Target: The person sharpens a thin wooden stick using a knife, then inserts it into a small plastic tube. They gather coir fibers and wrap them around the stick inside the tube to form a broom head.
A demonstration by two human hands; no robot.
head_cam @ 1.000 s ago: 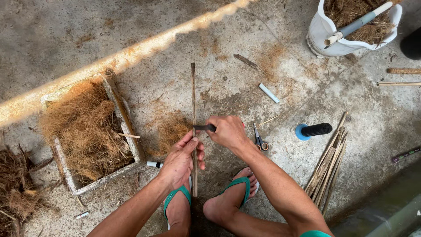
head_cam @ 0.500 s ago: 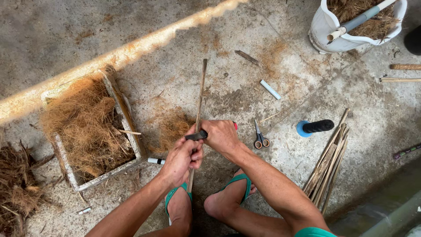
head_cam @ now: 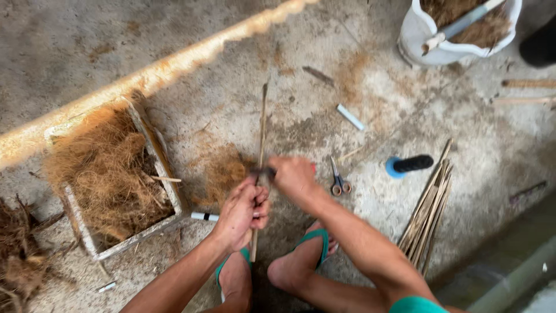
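Observation:
My left hand grips a long thin bamboo stick that points away from me across the concrete floor. My right hand holds a small dark-handled knife against the stick just above my left hand. A small heap of brown coconut fibre lies on the floor beside the stick. My two feet in green sandals rest below the hands.
A wooden tray full of coconut fibre sits at the left. Scissors, a blue-based dark spool, a bundle of bamboo sticks, a white marker and a white bucket of fibre lie around.
The stick has tilted a little to the right at its far end. My right hand with the knife has slid along it, blurred with motion.

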